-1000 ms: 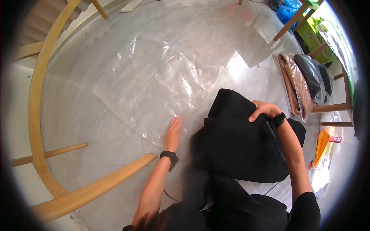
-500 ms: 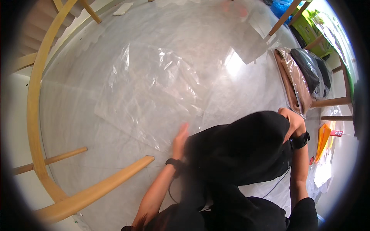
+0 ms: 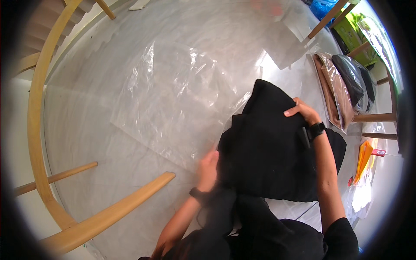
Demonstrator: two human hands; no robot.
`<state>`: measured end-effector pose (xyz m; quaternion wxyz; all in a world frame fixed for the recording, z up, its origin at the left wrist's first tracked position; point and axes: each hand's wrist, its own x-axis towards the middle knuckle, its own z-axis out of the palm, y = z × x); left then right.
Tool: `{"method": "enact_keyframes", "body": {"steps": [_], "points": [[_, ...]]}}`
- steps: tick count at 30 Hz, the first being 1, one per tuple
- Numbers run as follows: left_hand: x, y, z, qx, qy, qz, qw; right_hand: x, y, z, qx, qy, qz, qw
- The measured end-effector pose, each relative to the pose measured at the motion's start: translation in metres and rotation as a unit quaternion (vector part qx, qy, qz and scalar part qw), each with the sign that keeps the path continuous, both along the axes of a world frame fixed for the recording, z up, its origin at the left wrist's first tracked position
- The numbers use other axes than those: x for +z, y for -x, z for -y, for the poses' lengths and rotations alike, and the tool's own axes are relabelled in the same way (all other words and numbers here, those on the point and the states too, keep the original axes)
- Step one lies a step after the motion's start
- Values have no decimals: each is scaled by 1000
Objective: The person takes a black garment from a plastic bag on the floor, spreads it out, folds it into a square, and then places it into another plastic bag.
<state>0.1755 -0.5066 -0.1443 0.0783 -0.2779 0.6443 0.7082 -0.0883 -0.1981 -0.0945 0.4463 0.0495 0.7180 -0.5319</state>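
Observation:
A folded black garment is in front of me, its cloth fairly flat, with one corner pointing away. My right hand grips its upper right edge, thumb on top and fingers mostly behind the cloth. At the left edge my left hand, slightly blurred, closes on the garment with its fingers partly hidden. Beyond and to the left, a clear plastic bag lies spread flat on the floor, its surface wrinkled and shiny.
Wooden chair legs and a curved wooden frame stand at the left. To the right are bagged folded clothes, one brown and one dark, beside more wooden legs. An orange packet lies farther right.
My right hand has moved left and away from me along the garment. The garment now lies flatter and broader, a corner reaching farther forward. My left hand stays at its left side.

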Motion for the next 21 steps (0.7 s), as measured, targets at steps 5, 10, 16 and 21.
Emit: {"method": "enact_keyframes", "body": {"steps": [5,10,16,21], "points": [[2,19,-9,-90,220,-85,968,-23,2,69,155,-164,-177,958],[-11,97,12,-133,430,-116,885,-43,-2,89,107,-138,-256,951],[13,171,21,-145,474,-141,857,-44,-25,104,272,-72,-302,911],[30,156,-14,-278,517,-211,781,-37,-48,127,218,-115,-342,907]]}}
